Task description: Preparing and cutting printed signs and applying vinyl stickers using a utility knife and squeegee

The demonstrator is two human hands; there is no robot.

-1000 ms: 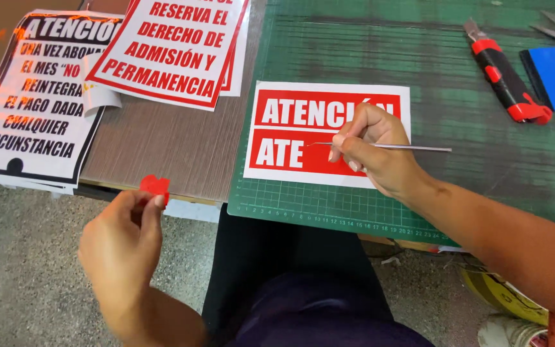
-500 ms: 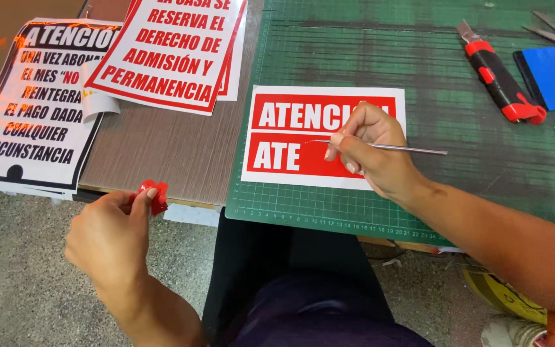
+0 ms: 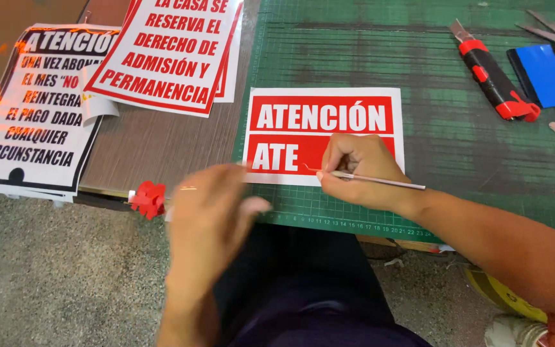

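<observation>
Vinyl scraps are the thing that has moved: half a second ago the left hand [image 3: 210, 212] pinched a crumpled wad of red vinyl waste [image 3: 149, 198] out over the floor, and now that wad sits stuck on the near edge of the wooden surface [image 3: 155, 144], left of the red-and-white vinyl sign [image 3: 324, 133]. The left hand has let it go and swings, blurred, back toward the sign's lower left corner; its fingers look loosely spread and I see nothing in them, though the blur keeps me from being sure.

The right hand [image 3: 361, 170] has barely shifted. It rests on the lower right part of the sign, fingers curled shut around a thin metal weeding pick [image 3: 370, 178], whose tip touches the red band just right of the white letters already laid bare.

The sign lies flat on the green cutting mat [image 3: 457, 141], near its front edge. To my eye, one lot of waste is out of the way and the free hand is returning to steady the sheet, with the lower line of lettering only partly picked out.

Beyond the sign, toward the mat's far right, lie a red-and-black utility knife [image 3: 493, 80] and a blue squeegee [image 3: 544, 76]. Left of the sign, off the mat, are a red-bordered printed notice [image 3: 168, 54] and a black-bordered notice [image 3: 33, 109] overhanging the surface's edge.
</observation>
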